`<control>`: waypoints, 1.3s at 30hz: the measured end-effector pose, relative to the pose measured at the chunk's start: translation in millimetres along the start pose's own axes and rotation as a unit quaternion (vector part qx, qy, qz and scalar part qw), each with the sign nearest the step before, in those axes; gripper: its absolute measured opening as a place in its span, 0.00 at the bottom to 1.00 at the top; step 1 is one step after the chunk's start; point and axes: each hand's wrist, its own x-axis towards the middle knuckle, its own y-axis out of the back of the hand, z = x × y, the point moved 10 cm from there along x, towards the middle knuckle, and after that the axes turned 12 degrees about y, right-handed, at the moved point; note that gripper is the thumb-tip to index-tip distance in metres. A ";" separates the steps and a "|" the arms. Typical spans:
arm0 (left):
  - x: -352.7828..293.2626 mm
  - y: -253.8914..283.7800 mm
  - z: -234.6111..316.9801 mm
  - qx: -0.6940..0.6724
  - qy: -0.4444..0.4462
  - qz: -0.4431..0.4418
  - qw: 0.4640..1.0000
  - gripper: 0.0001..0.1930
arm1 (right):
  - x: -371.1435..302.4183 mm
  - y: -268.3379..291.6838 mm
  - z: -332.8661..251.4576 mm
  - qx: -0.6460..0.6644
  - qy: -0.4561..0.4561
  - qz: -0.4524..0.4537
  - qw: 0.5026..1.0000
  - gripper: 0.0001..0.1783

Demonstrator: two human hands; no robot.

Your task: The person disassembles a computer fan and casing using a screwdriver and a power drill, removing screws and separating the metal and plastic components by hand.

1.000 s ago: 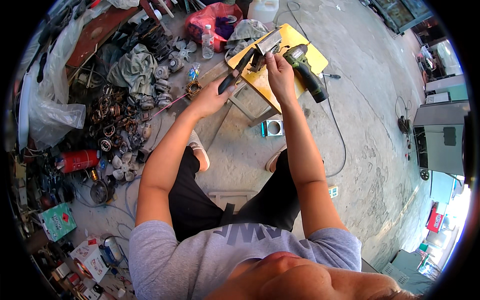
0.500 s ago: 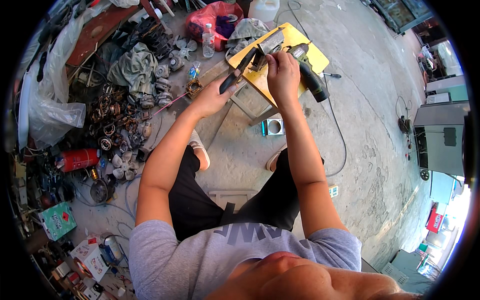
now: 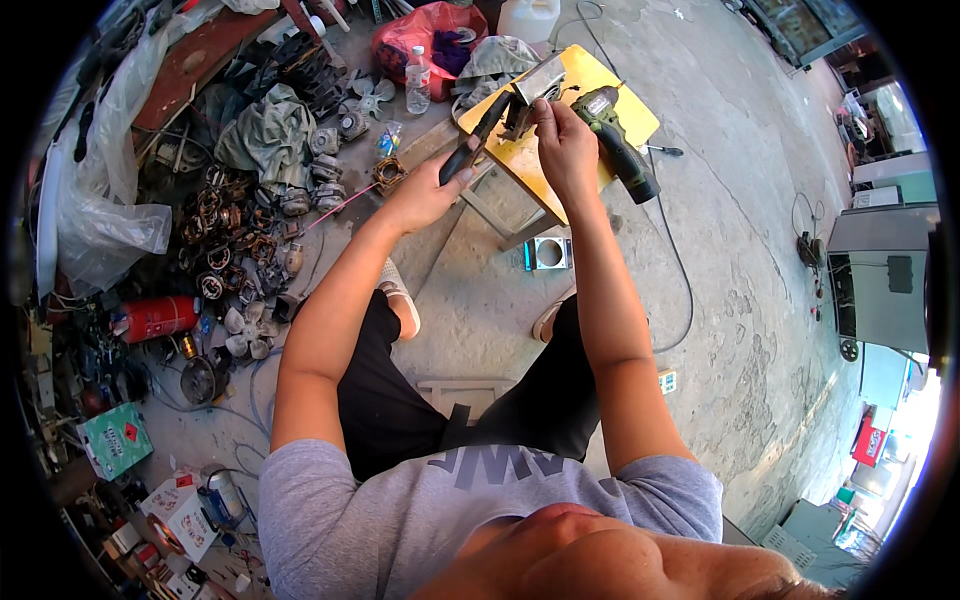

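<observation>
My left hand (image 3: 432, 200) is closed round the black handle of a long dark hand tool (image 3: 488, 125); its exact kind does not show. The tool's far end reaches a small metal part (image 3: 516, 118) at a silvery metal piece (image 3: 541, 80) on the yellow-topped stool (image 3: 595, 72). Thumb and fingers of my right hand (image 3: 568, 150) are pinched together beside that metal part. What they grip is hidden by the fingers. Right of this hand, a green-and-black cordless drill (image 3: 622, 150) lies on the stool, its black end hanging over the edge.
Old motor parts (image 3: 225, 235) and fan blades are heaped on the left. Behind them stand a plastic bottle (image 3: 417, 82) and a red bag (image 3: 425, 35). A small box with a round hole (image 3: 548, 254) lies below the stool. A cable (image 3: 685, 290) curves over the concrete floor.
My right hand has shifted slightly, its fingertips moving up and a little in at the metal part. My left hand and the tool have barely moved.
</observation>
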 end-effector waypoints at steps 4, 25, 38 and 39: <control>4.1 0.6 -4.6 0.000 -0.016 0.010 1.000 0.17 | 1.0 -2.4 3.6 0.033 -0.013 0.002 0.999 0.17; 12.5 -3.4 -15.3 0.001 -0.032 -0.009 0.999 0.18 | -0.3 8.5 -10.9 0.055 0.061 0.038 0.996 0.10; 13.4 -6.5 -18.6 -0.096 0.005 -0.016 0.995 0.15 | -5.1 19.4 61.9 0.043 -0.100 0.019 0.994 0.13; 10.7 -6.2 -15.0 -0.117 -0.003 -0.005 0.993 0.16 | -4.8 21.9 66.8 -0.058 -0.074 -0.027 0.995 0.14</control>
